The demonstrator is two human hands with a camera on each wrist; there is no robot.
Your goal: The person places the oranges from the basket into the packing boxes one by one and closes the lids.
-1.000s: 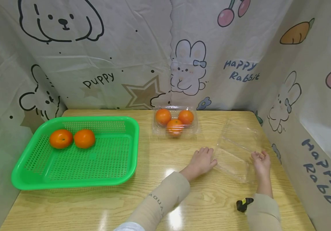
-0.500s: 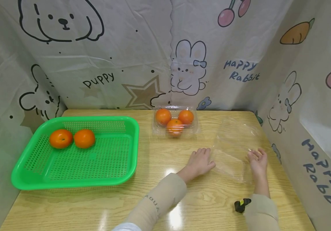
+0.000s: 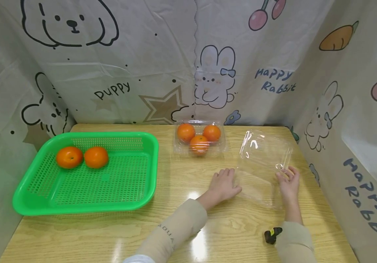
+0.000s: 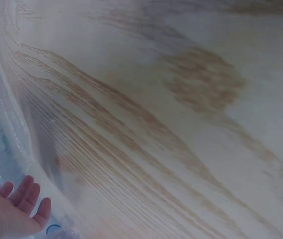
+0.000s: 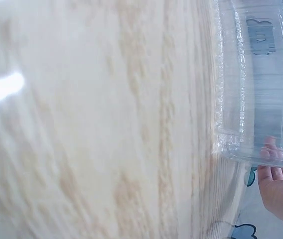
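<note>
A clear plastic clamshell box (image 3: 257,188) lies unfolded on the wooden table at the right, with its lid (image 3: 267,148) tipped back on the far side. My right hand (image 3: 288,182) grips its right edge near the hinge; in the right wrist view, fingertips (image 5: 271,147) show through the clear wall. At the opposite side my left hand (image 3: 222,185) rests against the left edge, its fingers loosely extended. The left wrist view catches that hand (image 4: 12,211) only at the lower left corner, beside the shiny plastic.
A second clear box (image 3: 222,148) with 3 oranges stands at the back. The green basket (image 3: 152,175) on the left holds two orange fruits (image 3: 70,157). A small black object (image 3: 270,236) is beside the right sleeve. Printed cloth (image 3: 162,65) walls the table's back and sides.
Both hands and the clear box have shifted a little to the left. The lid now catches bright reflections and looks more tilted. The black object by the right sleeve moved left too.
</note>
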